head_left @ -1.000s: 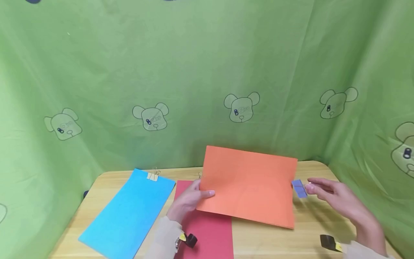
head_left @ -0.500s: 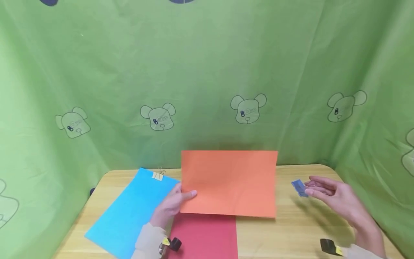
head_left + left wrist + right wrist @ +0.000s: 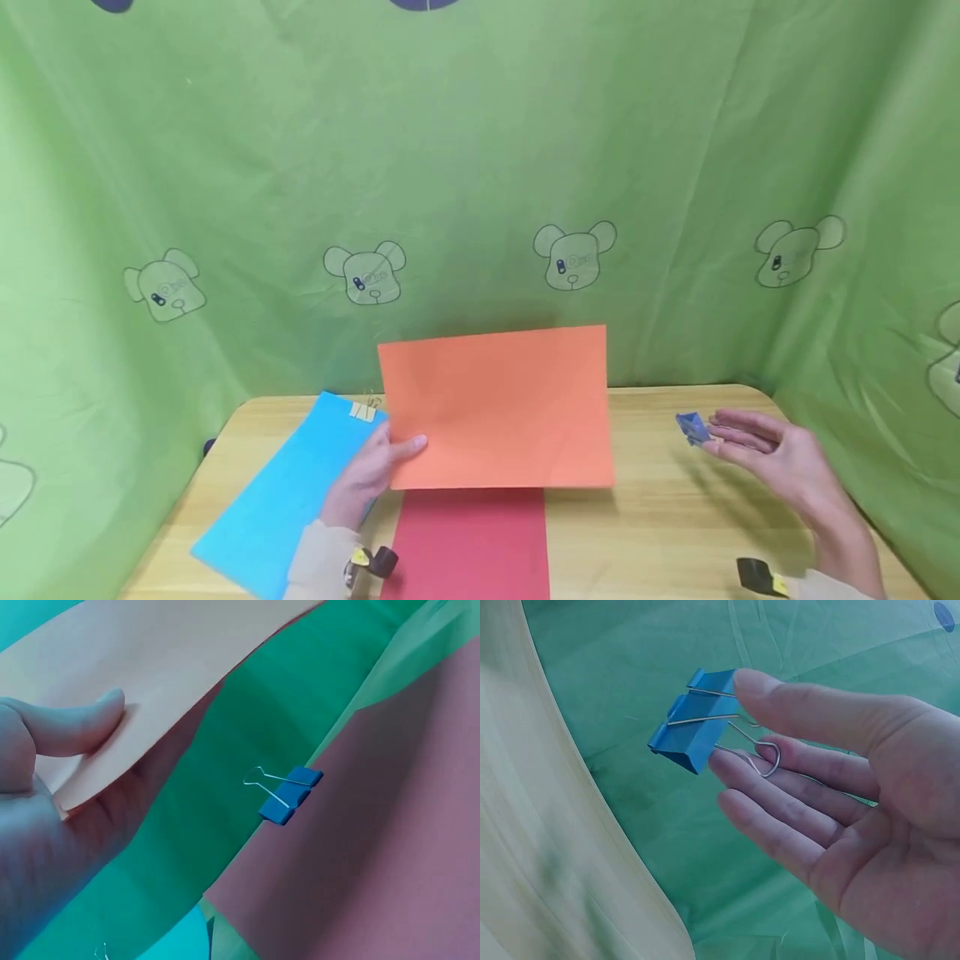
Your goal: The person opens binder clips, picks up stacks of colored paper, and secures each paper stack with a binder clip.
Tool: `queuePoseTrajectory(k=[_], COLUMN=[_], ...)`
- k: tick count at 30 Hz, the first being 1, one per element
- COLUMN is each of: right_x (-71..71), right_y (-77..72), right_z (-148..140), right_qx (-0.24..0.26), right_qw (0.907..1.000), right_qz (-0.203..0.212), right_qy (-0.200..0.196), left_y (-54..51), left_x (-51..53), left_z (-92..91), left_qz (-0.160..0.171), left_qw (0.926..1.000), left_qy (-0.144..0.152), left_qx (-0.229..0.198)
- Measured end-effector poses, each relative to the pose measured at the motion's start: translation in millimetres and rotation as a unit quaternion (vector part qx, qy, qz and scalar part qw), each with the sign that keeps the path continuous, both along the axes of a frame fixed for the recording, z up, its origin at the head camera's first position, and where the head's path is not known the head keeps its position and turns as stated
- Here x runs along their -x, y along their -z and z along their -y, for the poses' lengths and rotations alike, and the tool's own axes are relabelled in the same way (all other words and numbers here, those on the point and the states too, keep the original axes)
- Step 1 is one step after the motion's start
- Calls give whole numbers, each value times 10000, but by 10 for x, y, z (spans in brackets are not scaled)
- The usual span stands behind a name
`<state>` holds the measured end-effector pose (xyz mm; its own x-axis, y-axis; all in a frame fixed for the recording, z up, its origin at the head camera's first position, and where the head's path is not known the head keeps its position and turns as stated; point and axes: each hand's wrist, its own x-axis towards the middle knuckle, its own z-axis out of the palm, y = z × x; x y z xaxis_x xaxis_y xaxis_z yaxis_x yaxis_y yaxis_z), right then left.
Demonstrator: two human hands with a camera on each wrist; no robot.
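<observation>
My left hand pinches an orange paper stack by its left edge, with the thumb in front and the fingers behind. The stack is raised and tilted above the table, and its sheets show layered in the left wrist view. On the right, my right hand holds a blue binder clip between thumb and fingertips, its wire handles towards the palm. That clip is apart from the orange stack. Beneath the stack lies red paper, partly covered; a binder clip grips its edge in the left wrist view.
Blue paper lies at an angle on the left of the wooden table, with a pale binder clip on its far edge. A green curtain with bear prints hangs behind and around the table.
My left hand has carried the orange stack leftwards, away from the clip, and its right side has tilted up. The right hand keeps hold of the clip, which has turned slightly.
</observation>
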<state>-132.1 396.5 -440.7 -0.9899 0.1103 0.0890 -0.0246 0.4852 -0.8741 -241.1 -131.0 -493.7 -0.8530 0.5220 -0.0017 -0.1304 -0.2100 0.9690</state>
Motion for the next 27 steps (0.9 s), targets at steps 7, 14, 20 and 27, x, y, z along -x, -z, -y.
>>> queuePoseTrajectory(k=[7, 14, 20, 27], right_x=[43, 54, 88, 99], right_y=[14, 29, 22, 1], right_z=[16, 66, 117, 152], right_qx=[11, 114, 79, 1], right_qw=[9996, 9996, 9998, 10000], right_qz=[-261, -265, -173, -60], right_qy=[58, -38, -54, 54], left_y=[-9, 1, 13, 35], left_x=[19, -8, -32, -25], left_z=[14, 40, 54, 73], left_qz=[37, 139, 197, 76], left_qw=[9998, 9998, 9998, 9997], left_qy=[179, 67, -12, 140], left_qx=[-97, -102, -57, -164])
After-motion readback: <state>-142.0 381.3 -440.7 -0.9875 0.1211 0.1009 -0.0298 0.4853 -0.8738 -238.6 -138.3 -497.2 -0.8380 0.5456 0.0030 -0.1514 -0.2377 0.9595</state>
